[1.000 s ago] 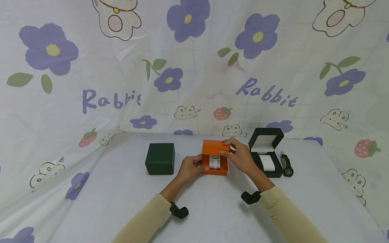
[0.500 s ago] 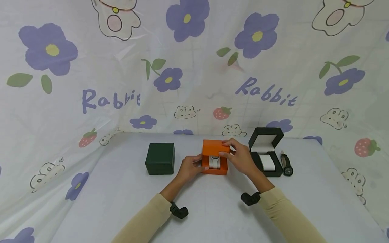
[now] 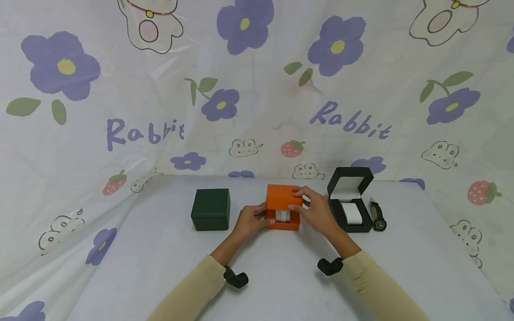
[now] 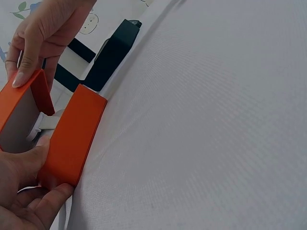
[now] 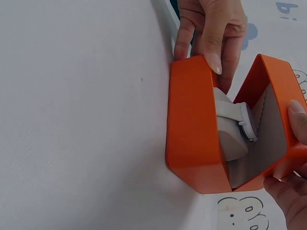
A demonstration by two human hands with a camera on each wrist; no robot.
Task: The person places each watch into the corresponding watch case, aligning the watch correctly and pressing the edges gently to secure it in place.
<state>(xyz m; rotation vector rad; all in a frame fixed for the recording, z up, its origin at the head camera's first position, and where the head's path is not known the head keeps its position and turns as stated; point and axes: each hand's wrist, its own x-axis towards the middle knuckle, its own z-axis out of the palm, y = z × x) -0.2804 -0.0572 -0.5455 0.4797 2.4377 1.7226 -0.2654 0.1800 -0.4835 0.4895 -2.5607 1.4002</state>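
Note:
An orange watch box (image 3: pixel 271 226) stands on the table with its lid (image 3: pixel 278 195) partly lowered. Inside it a white watch (image 5: pixel 246 122) is strapped round a pale cushion (image 5: pixel 230 139); in the head view the lid hides its dial. My left hand (image 3: pixel 248 221) grips the left side of the box base, thumb at the inner front edge and fingers outside. With thumb and fingers, my right hand (image 3: pixel 317 209) pinches the right end of the lid, as the left wrist view also shows.
Left of my hands sits a closed dark green box (image 3: pixel 210 209). To the right, a black watch box (image 3: pixel 363 223) stands open with a white cushion (image 3: pixel 352 214) inside. Beside it lies a black wristwatch (image 3: pixel 378 216) on the white table (image 3: pixel 281 276). A printed curtain (image 3: pixel 257 89) hangs behind.
The orange lid has come down and forward with my right hand, covering the watch's dial in the head view. My left hand stays on the base.

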